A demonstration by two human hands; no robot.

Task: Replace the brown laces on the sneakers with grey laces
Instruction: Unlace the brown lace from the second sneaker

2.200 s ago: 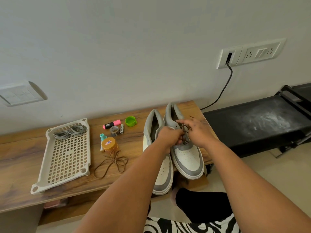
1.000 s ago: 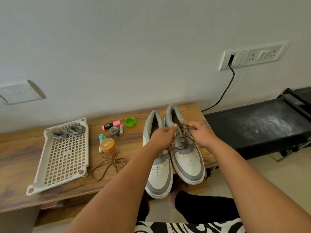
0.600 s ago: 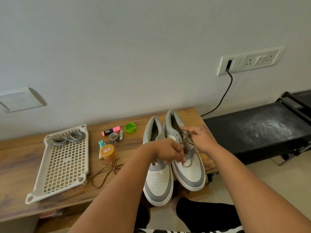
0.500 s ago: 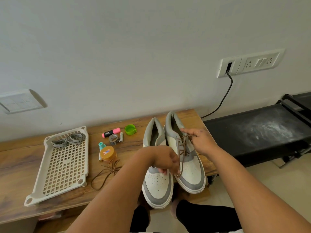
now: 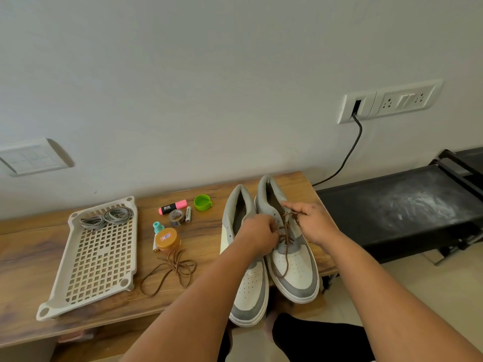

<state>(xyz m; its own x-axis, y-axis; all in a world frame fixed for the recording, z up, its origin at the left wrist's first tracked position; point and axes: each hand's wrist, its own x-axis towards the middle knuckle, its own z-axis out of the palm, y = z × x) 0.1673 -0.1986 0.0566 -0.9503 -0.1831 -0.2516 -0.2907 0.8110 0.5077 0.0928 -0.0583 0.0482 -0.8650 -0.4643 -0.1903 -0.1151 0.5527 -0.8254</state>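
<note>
Both hands worked the R sneaker (image 5: 292, 267) w/ brown lace (image 5: 286, 239) on the tabletop (image 5: 31, 252): L hand (image 5: 261, 235) fingers pinched the lace, R hand (image 5: 312, 222) fingers gripped its upper strands, grey laces (image 5: 107, 218) in the tray (image 5: 62, 259) at 9 o'clock.

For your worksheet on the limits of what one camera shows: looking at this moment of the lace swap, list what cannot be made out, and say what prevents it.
- Head view: the left hand covers the right-hand sneaker eyelets beneath it, so how far its brown lace is unthreaded is unclear.
- Print on the orange lid and pink highlighter is too small to read.
- The grey laces in the tray are bundled; their count is uncertain.
- The bench runs off the left edge.
</note>
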